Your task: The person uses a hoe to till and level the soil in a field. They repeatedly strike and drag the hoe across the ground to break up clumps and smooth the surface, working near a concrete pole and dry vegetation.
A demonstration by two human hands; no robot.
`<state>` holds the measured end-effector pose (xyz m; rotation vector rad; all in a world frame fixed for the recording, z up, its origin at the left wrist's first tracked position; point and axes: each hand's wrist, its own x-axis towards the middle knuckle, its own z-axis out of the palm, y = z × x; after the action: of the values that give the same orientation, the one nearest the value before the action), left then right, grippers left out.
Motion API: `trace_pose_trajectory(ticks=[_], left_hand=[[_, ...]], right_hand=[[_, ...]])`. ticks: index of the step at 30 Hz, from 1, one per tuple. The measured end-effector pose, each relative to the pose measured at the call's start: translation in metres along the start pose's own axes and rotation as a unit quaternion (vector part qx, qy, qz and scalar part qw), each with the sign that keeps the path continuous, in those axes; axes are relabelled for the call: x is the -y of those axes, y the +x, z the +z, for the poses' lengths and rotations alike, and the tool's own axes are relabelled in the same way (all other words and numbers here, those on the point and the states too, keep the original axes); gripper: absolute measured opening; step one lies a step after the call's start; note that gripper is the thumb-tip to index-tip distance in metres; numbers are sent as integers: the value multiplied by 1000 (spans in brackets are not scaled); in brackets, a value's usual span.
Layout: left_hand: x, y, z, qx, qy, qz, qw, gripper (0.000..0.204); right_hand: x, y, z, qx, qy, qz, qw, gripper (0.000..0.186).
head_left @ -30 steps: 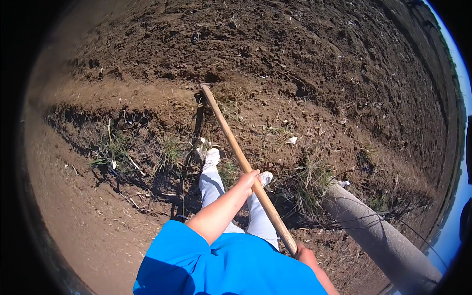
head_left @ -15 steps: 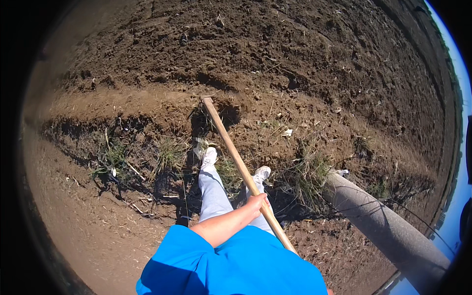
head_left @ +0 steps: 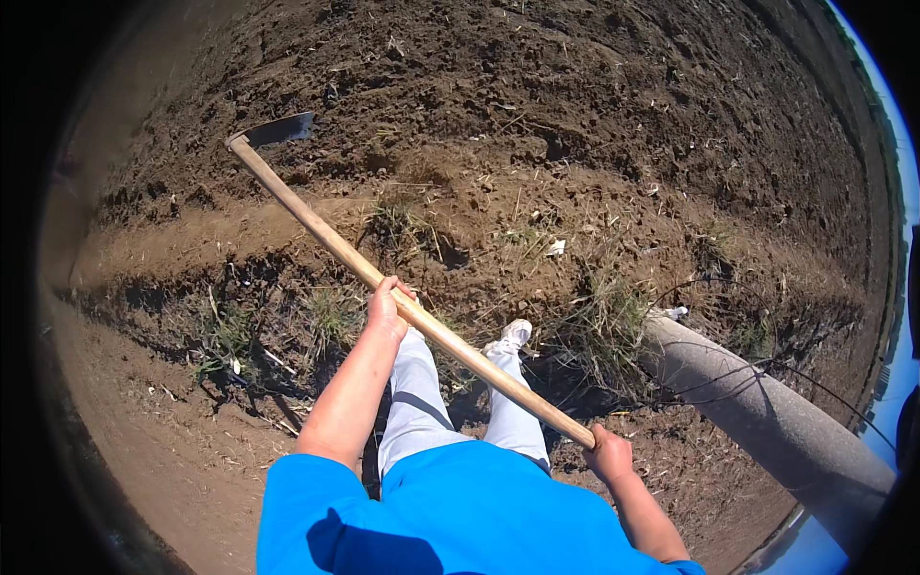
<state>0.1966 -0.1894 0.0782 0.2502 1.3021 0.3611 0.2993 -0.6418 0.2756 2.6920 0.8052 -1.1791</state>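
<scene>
A hoe [head_left: 443, 334] with a long pale wooden handle slants across the view in front of me. Its dark metal blade [head_left: 280, 129] is at the far left, over the tilled soil. My left hand [head_left: 387, 304] is wrapped round the handle about midway along. At the near end of the handle, my right hand [head_left: 609, 454] is closed around the butt. Beneath the handle is a grass clump [head_left: 395, 226] on the dirt ridge [head_left: 273, 222].
A thick grey concrete pole [head_left: 757, 412] leans in at the right, with a thin dark wire [head_left: 832, 386] beside it. Grass tufts [head_left: 613, 321] grow near its end. My white shoe [head_left: 514, 334] stands close to the ridge. Tilled soil [head_left: 594, 86] stretches away beyond it.
The hoe's blade has come up from the ridge and swung to the far left. My left hand is farther up the handle, and my right hand has come into view at its end.
</scene>
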Motion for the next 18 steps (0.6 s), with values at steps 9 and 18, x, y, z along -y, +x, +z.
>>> trace_pose_trajectory(ticks=[9,18], left_hand=[[-31,160,51,-118,77,120,983,25],[289,8,61,-50,236,-179,954,25]], right_hand=[[58,115,-55,58,80,-56,993,25],[-56,-114,-79,176,38,208,962,28]])
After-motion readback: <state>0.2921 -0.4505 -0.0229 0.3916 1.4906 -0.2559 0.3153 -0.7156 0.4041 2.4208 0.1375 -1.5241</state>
